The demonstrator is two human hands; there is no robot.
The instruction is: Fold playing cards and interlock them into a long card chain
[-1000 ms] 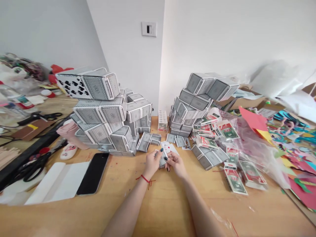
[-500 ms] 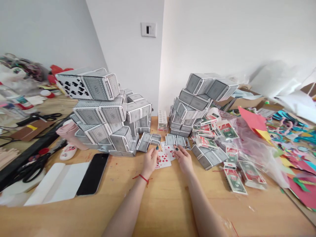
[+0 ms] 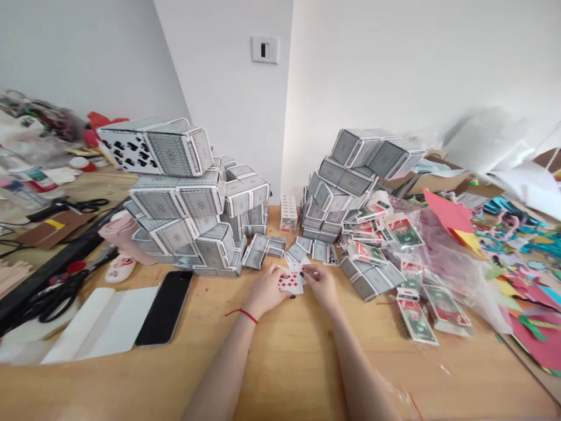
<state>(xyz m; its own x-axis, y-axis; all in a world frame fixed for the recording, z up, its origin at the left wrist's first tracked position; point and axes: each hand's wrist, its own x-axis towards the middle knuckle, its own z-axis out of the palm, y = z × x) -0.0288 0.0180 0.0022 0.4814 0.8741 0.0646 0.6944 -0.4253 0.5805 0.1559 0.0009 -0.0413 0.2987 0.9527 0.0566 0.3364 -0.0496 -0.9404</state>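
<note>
several face-up cards (image 3: 290, 283), red diamonds showing, lay overlapping on the table (image 3: 289, 362) between the person's 2 hands. the left hand (image 3: 267, 289) arched over their left side, its thumb spread apart from its fingers near the front edge; whether it gripped a card or merely pressed down could not be told. the right hand (image 3: 321, 285) had its thumb and forefinger close together at the right edge, and the view did not show whether a card was pinched there.

much of the building looked done. a tall left stack (image 3: 177, 202) of card-built blocks rose on 1 side of the table, and a right stack (image 3: 339, 181) stood on the other, with a small carton (image 3: 288, 215) between the 2.

what was left seemed to be the smaller pieces. the face-up cards were loose, not yet made into a block. grey-backed pieces (image 3: 299, 249) lay just behind them, small blocks (image 3: 255, 251) sat just beside the left stack, and 1 larger block (image 3: 371, 280) rested near the right stack's foot, apparently not built in. card packs (image 3: 415, 320) lay farther right, so material probably remained, though their contents were unclear.
</note>
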